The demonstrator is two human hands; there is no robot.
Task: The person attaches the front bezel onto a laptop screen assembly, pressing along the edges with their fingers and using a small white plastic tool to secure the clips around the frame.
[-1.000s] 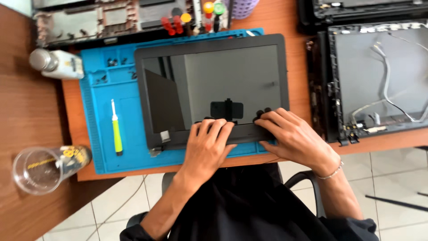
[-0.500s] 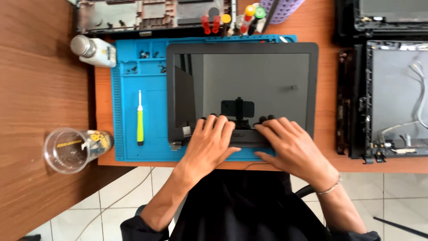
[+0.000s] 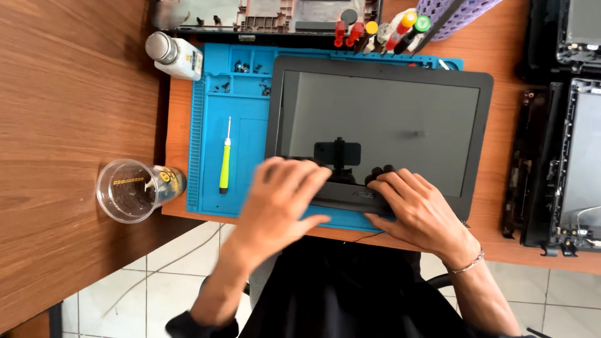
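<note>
The laptop screen panel (image 3: 379,128) is a dark grey rectangle with a black bezel, lying flat, glass up and unlit, on the blue work mat (image 3: 213,94), covering the mat's right part, near edge under 2 hands.

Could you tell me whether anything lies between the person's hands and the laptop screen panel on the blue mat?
Nothing visible does. Both the left hand and the right hand already rest on the lower edge of the laptop screen panel. The yellow-green screwdriver lies apart on the blue mat, left of the panel.
</note>
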